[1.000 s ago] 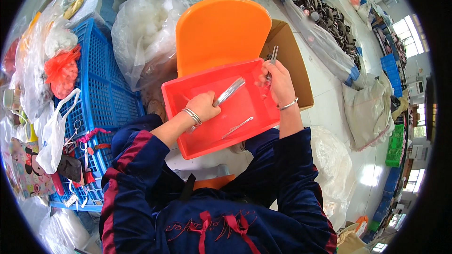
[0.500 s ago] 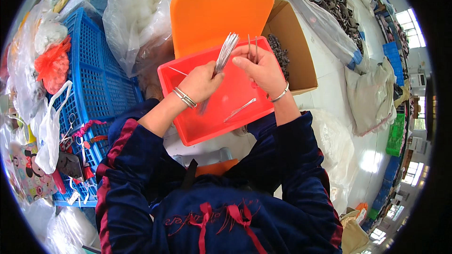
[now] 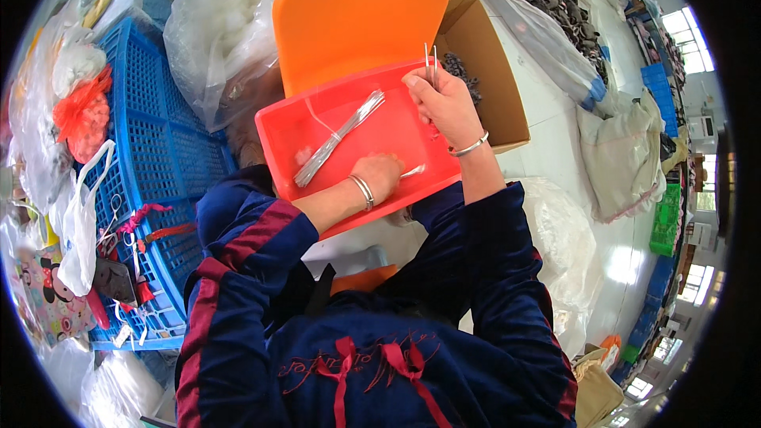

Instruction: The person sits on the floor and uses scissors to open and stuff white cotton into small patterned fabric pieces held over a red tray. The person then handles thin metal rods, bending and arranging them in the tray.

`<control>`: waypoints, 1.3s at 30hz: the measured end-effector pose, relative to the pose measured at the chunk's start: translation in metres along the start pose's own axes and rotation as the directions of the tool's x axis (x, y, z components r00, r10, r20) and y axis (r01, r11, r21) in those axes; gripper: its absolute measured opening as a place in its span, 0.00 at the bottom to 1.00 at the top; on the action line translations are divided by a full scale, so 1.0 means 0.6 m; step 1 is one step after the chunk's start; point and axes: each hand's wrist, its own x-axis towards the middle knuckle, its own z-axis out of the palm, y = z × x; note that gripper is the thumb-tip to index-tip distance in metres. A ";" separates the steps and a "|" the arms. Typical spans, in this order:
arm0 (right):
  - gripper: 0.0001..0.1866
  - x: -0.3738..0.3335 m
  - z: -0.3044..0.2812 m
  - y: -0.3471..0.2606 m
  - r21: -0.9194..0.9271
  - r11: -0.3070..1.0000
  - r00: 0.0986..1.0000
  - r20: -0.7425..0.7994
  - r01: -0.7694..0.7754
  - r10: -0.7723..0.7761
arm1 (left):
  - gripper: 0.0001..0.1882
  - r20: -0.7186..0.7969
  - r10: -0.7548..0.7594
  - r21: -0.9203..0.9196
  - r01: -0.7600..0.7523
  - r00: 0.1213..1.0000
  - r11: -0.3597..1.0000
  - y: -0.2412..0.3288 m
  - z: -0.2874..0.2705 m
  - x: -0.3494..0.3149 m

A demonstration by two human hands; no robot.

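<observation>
A bundle of thin silver wires [image 3: 337, 143] lies slantwise in the red plastic tray [image 3: 273, 139] on my lap. Low in the tray, my left hand [image 3: 379, 177] is closed over a smaller bunch of silver wires [image 3: 414, 170]; its end pokes out to the right of my fingers, which partly hide it. Above the tray's right side, my right hand [image 3: 448, 109] grips metal tweezers [image 3: 430, 63], whose two prongs stick up beyond the thumb. A thin pale strip [image 3: 319, 115] sits by the big bundle.
An orange chair back [image 3: 361, 16] rises behind the tray, beside a cardboard box [image 3: 495, 87] with dark grey fuzzy pieces. Blue crates [image 3: 162, 111] stand at the left, near a clear bag of white stuffing [image 3: 226, 24]. Plastic bags [image 3: 551, 246] lie at the right.
The large wire bundle has left my left hand and lies in the tray. That hand has moved down and right onto the smaller bunch. My right hand keeps the tweezers, slightly shifted.
</observation>
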 end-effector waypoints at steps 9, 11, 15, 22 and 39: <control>0.11 -0.014 -0.069 -0.010 -0.007 0.996 0.993 -0.071 -0.094 0.093 | 0.04 -0.057 -0.148 -0.847 0.031 0.987 0.531 -0.022 -0.150 -0.048; 0.12 -0.020 -0.066 -0.007 -0.022 0.994 0.994 -0.019 -0.111 0.110 | 0.05 -0.029 -0.177 -0.875 0.061 0.984 0.480 -0.013 -0.180 -0.062; 0.13 -0.026 -0.059 -0.009 -0.042 0.992 0.977 0.171 -0.122 0.128 | 0.05 -0.029 -0.152 -0.900 0.040 0.988 0.434 -0.017 -0.188 -0.068; 0.08 -0.023 -0.037 -0.009 -0.121 0.992 0.996 0.077 -0.042 0.051 | 0.06 -0.010 -0.118 -0.898 0.043 0.993 0.438 -0.028 -0.177 -0.075; 0.06 -0.019 -0.021 -0.004 -0.071 0.997 1.000 -0.005 0.010 -0.010 | 0.15 -0.428 -0.081 -0.703 -0.275 0.900 0.656 -0.035 -0.128 -0.047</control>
